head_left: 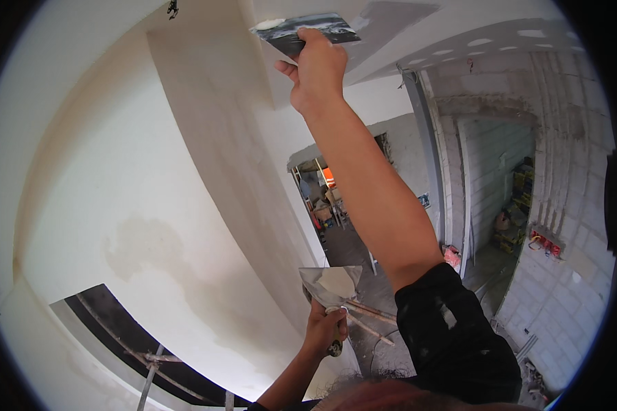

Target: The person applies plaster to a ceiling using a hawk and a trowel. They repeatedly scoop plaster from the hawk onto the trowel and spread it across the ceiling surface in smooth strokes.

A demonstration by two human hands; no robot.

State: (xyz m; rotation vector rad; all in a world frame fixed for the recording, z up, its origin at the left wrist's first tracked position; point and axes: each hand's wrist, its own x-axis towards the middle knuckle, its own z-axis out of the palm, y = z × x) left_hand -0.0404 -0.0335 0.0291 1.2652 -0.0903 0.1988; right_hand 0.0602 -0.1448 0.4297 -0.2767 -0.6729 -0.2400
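Observation:
Raised overhead at the top, my right hand (320, 72) is closed on a wide-bladed trowel (288, 40). The dark blade lies against or very close to the ceiling (452, 14), with white plaster smeared along it. Lower down, my left hand (322, 332) grips the handle of a putty knife (315, 281), its blade turned upward. A lump of pale plaster (337, 281) rests on that blade. A darker grey patch (384, 31) shows on the ceiling beside the trowel.
To the left runs a large plastered wall (144, 198) with damp-looking patches and a dark opening (127, 329) below. At right is a bare block wall (562, 294) with a red electrical box (546, 243). Wooden poles (370, 314) and a cluttered doorway (322, 198) lie beyond.

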